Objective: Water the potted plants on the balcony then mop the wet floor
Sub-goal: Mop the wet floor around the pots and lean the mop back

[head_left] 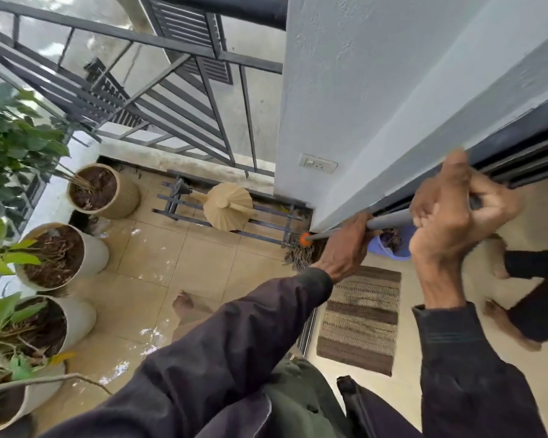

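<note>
Both hands grip a grey mop handle (389, 222). My left hand (345, 248) holds it low down, my right hand (450, 222) higher up near the wall. The mop's stringy head (299, 257), under an orange collar (304, 238), rests on the tiles at the foot of the grey wall corner. Several beige pots with soil line the left side, among them a far pot (103, 191) and a nearer pot (60, 257). The tan tiled floor (171, 273) between pots and mop shines with water.
A dark metal rack (266, 222) with a beige ribbed object (227, 205) on it lies by the railing (171, 99). A purple bucket (393, 248) and a striped doormat (361, 317) are inside the doorway. Another person's dark-clad legs (535, 298) stand at right. My bare foot (182, 303) is on the wet tiles.
</note>
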`<action>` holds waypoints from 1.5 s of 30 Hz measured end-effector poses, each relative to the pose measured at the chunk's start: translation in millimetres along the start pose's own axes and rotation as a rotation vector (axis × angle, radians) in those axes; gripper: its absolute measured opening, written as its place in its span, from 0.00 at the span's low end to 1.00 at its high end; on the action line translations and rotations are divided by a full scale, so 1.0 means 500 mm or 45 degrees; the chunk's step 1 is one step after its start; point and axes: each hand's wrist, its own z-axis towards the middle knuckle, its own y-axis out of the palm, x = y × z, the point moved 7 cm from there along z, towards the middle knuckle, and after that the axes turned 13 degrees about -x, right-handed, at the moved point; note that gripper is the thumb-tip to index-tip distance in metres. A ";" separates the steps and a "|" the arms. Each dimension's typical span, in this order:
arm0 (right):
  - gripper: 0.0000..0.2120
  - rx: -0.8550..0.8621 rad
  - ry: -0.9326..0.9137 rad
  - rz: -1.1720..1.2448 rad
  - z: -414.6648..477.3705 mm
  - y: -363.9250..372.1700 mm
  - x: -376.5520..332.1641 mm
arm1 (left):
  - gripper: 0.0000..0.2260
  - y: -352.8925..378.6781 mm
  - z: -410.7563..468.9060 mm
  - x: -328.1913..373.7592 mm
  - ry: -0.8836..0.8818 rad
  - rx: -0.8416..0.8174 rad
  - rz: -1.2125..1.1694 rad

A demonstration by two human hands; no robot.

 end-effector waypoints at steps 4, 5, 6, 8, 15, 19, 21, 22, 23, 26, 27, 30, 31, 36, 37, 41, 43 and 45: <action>0.28 0.043 0.044 0.014 -0.015 -0.014 0.009 | 0.08 0.021 -0.012 -0.018 -0.003 -0.049 0.019; 0.29 0.037 0.061 0.014 -0.016 -0.019 0.010 | 0.08 0.023 -0.013 -0.017 0.008 -0.061 0.031; 0.29 0.039 0.080 0.013 -0.019 -0.025 0.007 | 0.08 0.026 -0.014 -0.013 0.027 -0.077 0.051; 0.28 0.044 0.108 0.023 -0.026 -0.034 0.000 | 0.08 0.033 -0.019 -0.008 0.063 -0.103 0.085; 0.27 0.014 0.110 0.158 -0.066 -0.059 -0.007 | 0.11 0.075 -0.076 -0.006 0.197 -0.145 0.221; 0.26 -0.017 0.087 0.248 -0.092 -0.058 -0.001 | 0.15 0.087 -0.124 -0.017 0.213 -0.164 0.293; 0.26 -0.080 0.077 0.282 -0.102 -0.051 0.000 | 0.11 0.087 -0.146 -0.030 0.192 -0.126 0.346; 0.26 -0.105 0.075 0.296 -0.106 -0.049 -0.001 | 0.09 0.086 -0.155 -0.035 0.192 -0.094 0.364; 0.26 -0.125 0.071 0.314 -0.110 -0.049 -0.003 | 0.08 0.085 -0.161 -0.037 0.197 -0.062 0.368; 0.26 -0.164 0.059 0.346 -0.115 -0.054 -0.012 | 0.15 0.077 -0.153 -0.023 0.215 -0.057 0.317; 0.26 -0.165 0.062 0.329 -0.114 -0.054 -0.015 | 0.16 0.075 -0.145 -0.018 0.224 -0.064 0.288; 0.27 -0.121 0.033 0.259 -0.104 -0.055 -0.023 | 0.09 0.073 -0.115 0.000 0.262 -0.101 0.216; 0.27 -0.097 0.030 0.252 -0.100 -0.057 -0.021 | 0.06 0.074 -0.101 0.004 0.273 -0.107 0.207; 0.28 -0.081 -0.039 0.197 -0.094 -0.068 0.005 | 0.07 0.091 -0.037 0.002 0.218 -0.100 0.206; 0.28 -0.094 -0.035 0.184 -0.094 -0.066 0.012 | 0.07 0.097 -0.030 -0.009 0.194 -0.091 0.215; 0.30 -0.075 0.040 0.064 -0.089 -0.066 0.026 | 0.04 0.114 -0.024 -0.040 0.125 -0.062 0.146; 0.30 -0.054 0.046 0.022 -0.082 -0.066 0.020 | 0.05 0.115 -0.023 -0.042 0.127 -0.103 0.135; 0.30 -0.046 0.044 0.004 -0.074 -0.057 0.016 | 0.06 0.107 -0.028 -0.045 0.130 -0.133 0.157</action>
